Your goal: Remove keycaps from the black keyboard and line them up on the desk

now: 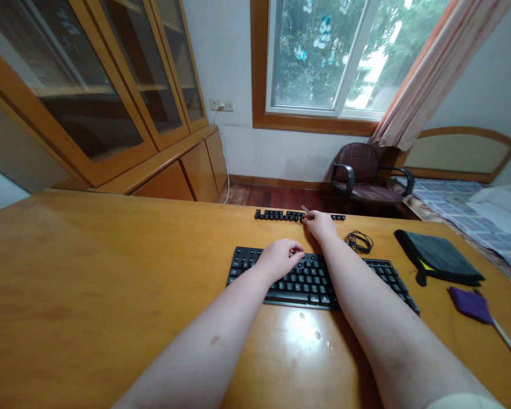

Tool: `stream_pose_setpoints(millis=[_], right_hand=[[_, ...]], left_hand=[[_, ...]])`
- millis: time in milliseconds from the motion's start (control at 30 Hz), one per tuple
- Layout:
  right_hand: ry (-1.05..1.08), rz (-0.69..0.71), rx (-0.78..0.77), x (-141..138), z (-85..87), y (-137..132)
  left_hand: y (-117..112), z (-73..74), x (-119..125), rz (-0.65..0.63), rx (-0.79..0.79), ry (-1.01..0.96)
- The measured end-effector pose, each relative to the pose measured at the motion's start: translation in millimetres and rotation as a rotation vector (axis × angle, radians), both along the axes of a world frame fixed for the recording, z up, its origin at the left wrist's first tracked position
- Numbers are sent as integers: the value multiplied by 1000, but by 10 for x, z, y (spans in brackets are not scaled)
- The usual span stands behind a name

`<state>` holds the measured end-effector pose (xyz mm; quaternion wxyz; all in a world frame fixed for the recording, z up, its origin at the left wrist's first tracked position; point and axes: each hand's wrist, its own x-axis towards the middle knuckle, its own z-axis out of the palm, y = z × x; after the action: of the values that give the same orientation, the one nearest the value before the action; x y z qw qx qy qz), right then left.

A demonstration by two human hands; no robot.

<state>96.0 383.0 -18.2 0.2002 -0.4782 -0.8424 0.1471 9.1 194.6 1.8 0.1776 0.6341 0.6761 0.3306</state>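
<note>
A black keyboard [300, 281] lies on the wooden desk, with several keys lacking caps along its upper rows. My left hand [280, 258] rests over its upper middle, fingers curled and thumb drawn toward the index finger; whatever they pinch, if anything, is too small to name. Beyond the keyboard, loose black keycaps [276, 215] stand in a row close to the desk's far edge. My right hand [321, 226] reaches to this row and hides part of it. A thin metal tool [305, 210] sticks out from its closed fingers.
Right of my right arm lie a coiled black cable [359, 242], a folded dark cloth [438, 255] and a purple duster-like thing [469, 304] with a white handle. A chair [360, 170] stands beyond the desk [111, 295]; glass-door cabinets [153, 142] line the left.
</note>
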Motion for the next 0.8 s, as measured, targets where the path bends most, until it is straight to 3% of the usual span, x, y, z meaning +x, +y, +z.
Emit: stream_pose_setpoints(millis=[800], right_hand=[[-8, 11, -17, -30, -21, 14]], left_hand=[[1, 7, -3, -5, -5, 3]])
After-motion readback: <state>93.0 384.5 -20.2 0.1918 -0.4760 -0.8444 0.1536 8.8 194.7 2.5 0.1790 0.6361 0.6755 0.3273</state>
